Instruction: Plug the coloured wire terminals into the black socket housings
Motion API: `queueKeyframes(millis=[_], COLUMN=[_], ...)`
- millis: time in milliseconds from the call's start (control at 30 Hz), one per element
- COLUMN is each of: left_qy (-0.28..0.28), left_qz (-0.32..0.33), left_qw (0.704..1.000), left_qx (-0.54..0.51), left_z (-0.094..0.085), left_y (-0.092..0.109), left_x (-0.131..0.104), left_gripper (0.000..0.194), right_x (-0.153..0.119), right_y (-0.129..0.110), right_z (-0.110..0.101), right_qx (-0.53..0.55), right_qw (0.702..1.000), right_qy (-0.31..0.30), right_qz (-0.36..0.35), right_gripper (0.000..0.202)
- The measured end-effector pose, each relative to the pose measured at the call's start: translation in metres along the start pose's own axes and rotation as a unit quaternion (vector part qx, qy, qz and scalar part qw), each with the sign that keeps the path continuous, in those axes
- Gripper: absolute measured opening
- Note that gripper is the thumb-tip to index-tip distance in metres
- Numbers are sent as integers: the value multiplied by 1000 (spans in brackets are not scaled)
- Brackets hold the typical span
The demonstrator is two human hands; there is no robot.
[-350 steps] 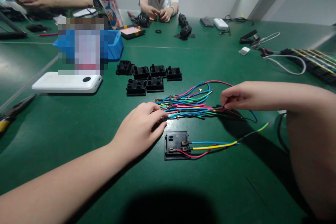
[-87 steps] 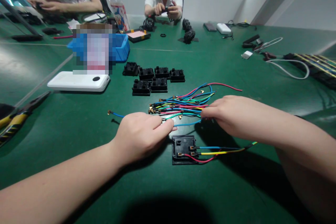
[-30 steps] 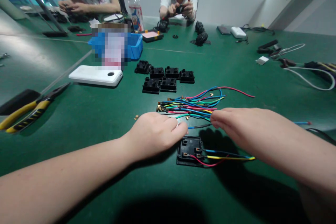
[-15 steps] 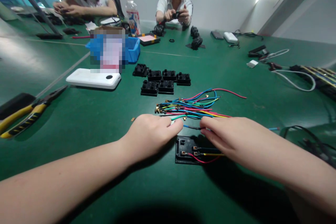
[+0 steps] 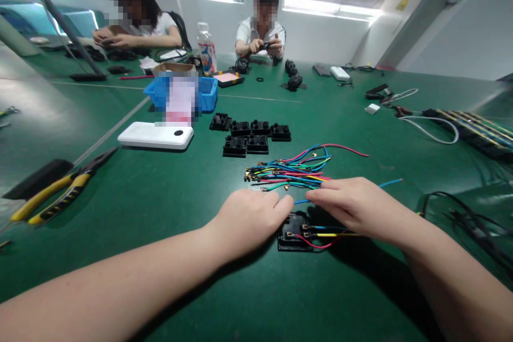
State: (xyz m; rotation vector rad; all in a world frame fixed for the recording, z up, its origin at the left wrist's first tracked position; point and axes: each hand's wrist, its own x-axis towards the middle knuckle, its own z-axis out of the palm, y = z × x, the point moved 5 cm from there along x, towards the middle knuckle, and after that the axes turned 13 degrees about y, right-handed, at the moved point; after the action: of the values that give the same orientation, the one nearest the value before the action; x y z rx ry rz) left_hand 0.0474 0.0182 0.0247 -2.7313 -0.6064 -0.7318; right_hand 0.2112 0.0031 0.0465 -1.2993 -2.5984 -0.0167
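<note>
Between my two hands runs a short stretch of blue wire (image 5: 301, 202), and more of it comes out past my right wrist. My left hand (image 5: 256, 219) is closed on the wire's left part, its fingertips hidden. The fingers of my right hand (image 5: 347, 200) pinch the wire a little further right. Just below them lies a black socket module (image 5: 294, 232), with red, yellow and blue wires fixed to its metal terminals. Behind my hands is a loose bundle of coloured wires (image 5: 288, 171) with brass ends toward the left.
Several black modules (image 5: 256, 143) stand beyond the wires. Yellow-handled pliers (image 5: 66, 189) lie at left, near a white power bank (image 5: 154, 136) and a blue bin (image 5: 208, 93). Black cables (image 5: 460, 219) lie at right. Two people sit across the table, handling small items.
The view has tilted up. My hands still hold the blue wire; a dark sleeve-like part that showed between them is out of sight, and plain blue wire shows there.
</note>
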Motion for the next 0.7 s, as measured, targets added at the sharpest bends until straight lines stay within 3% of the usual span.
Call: queueKeyframes(millis=[67, 167, 333, 533, 700], left_qy=[-59, -89, -93, -42, -40], left_qz=[-29, -47, -44, -43, -45], left_qw=[998, 995, 994, 997, 997], left_qx=[-17, -29, -36, -38, -55], left_z=[8, 12, 10, 7, 9], left_y=[-2, -5, -4, -9, -11], left_x=[-2, -3, -4, 0, -3], left_gripper=[13, 12, 14, 18, 26], right_x=[-1, 0, 1, -2, 1], right_y=[6, 4, -4, 9, 1], right_z=[6, 14, 9, -1, 5], right_qx=[-29, -47, -33, -28, -10], right_qw=[1000, 999, 999, 999, 998], right_qy=[-5, -6, 10, -20, -50], right_qz=[-2, -15, -19, 41, 40], right_gripper=[30, 30, 29, 22, 20])
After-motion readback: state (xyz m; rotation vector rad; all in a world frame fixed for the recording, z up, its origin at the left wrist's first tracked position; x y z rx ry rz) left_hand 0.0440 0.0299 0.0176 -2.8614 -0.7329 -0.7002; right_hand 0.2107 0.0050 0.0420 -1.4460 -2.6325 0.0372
